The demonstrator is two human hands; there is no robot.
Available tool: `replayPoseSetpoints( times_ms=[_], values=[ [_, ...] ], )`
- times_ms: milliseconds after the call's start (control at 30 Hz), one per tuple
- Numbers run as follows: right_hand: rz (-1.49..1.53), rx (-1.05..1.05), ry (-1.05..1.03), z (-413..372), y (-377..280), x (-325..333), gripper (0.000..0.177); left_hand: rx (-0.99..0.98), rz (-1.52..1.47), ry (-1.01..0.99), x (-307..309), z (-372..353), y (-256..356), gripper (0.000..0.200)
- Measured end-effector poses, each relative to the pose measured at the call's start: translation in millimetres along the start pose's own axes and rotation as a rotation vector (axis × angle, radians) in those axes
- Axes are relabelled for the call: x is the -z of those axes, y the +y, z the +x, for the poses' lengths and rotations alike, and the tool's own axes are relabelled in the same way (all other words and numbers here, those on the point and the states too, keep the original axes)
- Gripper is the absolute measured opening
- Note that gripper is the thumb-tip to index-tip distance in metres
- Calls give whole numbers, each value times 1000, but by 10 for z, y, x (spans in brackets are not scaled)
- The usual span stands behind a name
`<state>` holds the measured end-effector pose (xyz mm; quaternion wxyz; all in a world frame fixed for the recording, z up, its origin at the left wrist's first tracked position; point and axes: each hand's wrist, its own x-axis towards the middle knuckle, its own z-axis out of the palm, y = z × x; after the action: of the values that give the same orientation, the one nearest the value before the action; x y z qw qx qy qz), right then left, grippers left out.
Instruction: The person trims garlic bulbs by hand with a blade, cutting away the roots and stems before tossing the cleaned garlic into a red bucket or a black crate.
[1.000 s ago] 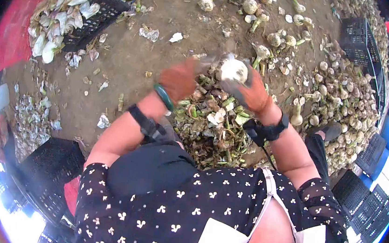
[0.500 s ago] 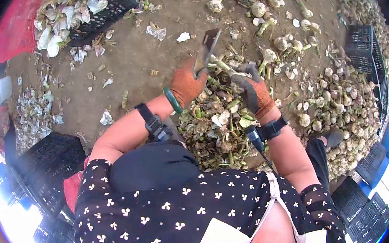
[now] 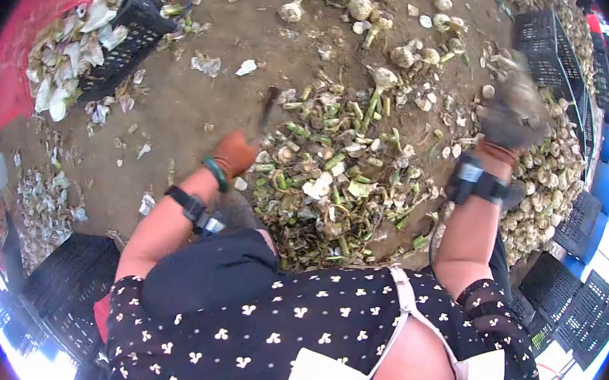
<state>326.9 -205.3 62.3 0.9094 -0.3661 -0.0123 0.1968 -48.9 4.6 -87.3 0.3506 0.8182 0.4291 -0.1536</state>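
My left hand (image 3: pixel 235 155), in an orange glove, is closed around the handle of a broad-bladed knife (image 3: pixel 267 109). The blade points up and is seen almost edge-on. My right hand (image 3: pixel 513 121), in a grey and orange glove, is over the edge of the garlic bulb heap (image 3: pixel 550 192) on the right. Motion smears its fingers, so any garlic in them cannot be made out. Between the hands lies a pile of cut garlic stems and skins (image 3: pixel 334 185). One garlic bulb with its stem (image 3: pixel 383 79) lies at the far edge of that pile.
More stemmed garlic bulbs (image 3: pixel 359 7) lie on the dirt ground ahead. Black crates (image 3: pixel 542 41) stand at the upper right. Another black crate (image 3: pixel 133 31), beside husks and red cloth (image 3: pixel 37 40), is upper left. Loose skins (image 3: pixel 50 202) lie on the left.
My right hand, earlier holding a garlic stem at the blade, has swung right to the bulb heap. My left hand and the knife have moved left and slightly down. The view has shifted somewhat.
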Motion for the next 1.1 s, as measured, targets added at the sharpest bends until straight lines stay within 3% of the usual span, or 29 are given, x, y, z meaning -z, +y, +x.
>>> replayPoseSetpoints(
  times_ms=[67, 100, 167, 200, 233, 267, 300, 333, 367, 500, 567, 633, 667, 700, 733, 767, 833, 900, 967, 1033, 1067, 1100],
  values=[
    [-175, 332, -27, 88, -518, -11, 42, -6, 34, 21, 200, -30, 44, 33],
    [-374, 383, -23, 99, -525, 51, 46, -14, 79, 48, 284, -28, 44, 34],
    [-1143, 349, -83, 75, -78, 346, 52, -115, 112, 0, 278, 48, -3, 34],
    [-1525, 313, -173, 40, 288, 410, 55, -78, -44, 105, 316, -40, 183, 32],
    [-1743, 249, -240, -20, 579, 414, 59, -377, 29, 259, -2, 161, -234, 30],
    [-1882, 126, -266, -51, 931, 374, 62, -228, -68, 6, 149, 101, -1, 30],
    [-1975, -2, -242, -100, 1235, 294, 66, -157, -259, -25, 375, -155, 405, 28],
    [-2055, -115, -189, -174, 1451, 206, 69, -264, -185, 2, 361, -160, 344, 26],
    [-2166, -359, -146, -262, 1546, 148, 74, -229, -171, -27, 337, -179, 296, 26],
    [-2037, -468, -112, -152, 1700, 528, 80, -112, 9, -83, 285, -236, 181, 27],
    [-1968, -506, -78, -197, 1609, 586, 82, -172, -30, -106, 184, -177, 61, 27],
    [-1675, -485, 51, -304, 1494, 481, 77, -215, -78, -116, 186, -177, 199, 28],
    [-1314, -390, -47, -376, 1499, 549, 67, -244, -123, -119, 197, -172, 270, 28],
    [-1167, -359, -82, -510, 1257, 245, 59, -259, -163, -113, 264, -182, 376, 29],
    [-1049, -256, -207, -506, 1372, 401, 50, -263, -120, -39, 198, -129, 362, 31],
    [-964, -281, -375, -540, 1386, 401, 42, -249, -69, 39, 157, -78, 324, 33],
    [-945, -187, -489, -737, 1258, 157, 42, -198, 121, 113, 309, -173, 670, 37],
    [-1118, -254, -521, -858, 1333, 235, 56, -600, 86, 395, 382, -195, 848, 31],
    [-1128, -322, -552, -971, 1409, 253, 59, -737, 70, 533, 460, -245, 1006, 25],
    [-960, -467, -691, -1087, 1251, -72, 50, -801, 111, 510, 560, -318, 1147, 23],
    [-1092, -504, -832, -1063, 1181, -196, 43, -783, 126, 516, 576, -333, 1177, 23],
    [-1227, -532, -972, -1036, 1142, -257, 37, -894, 123, 557, 586, -336, 1208, 25]
  ],
)
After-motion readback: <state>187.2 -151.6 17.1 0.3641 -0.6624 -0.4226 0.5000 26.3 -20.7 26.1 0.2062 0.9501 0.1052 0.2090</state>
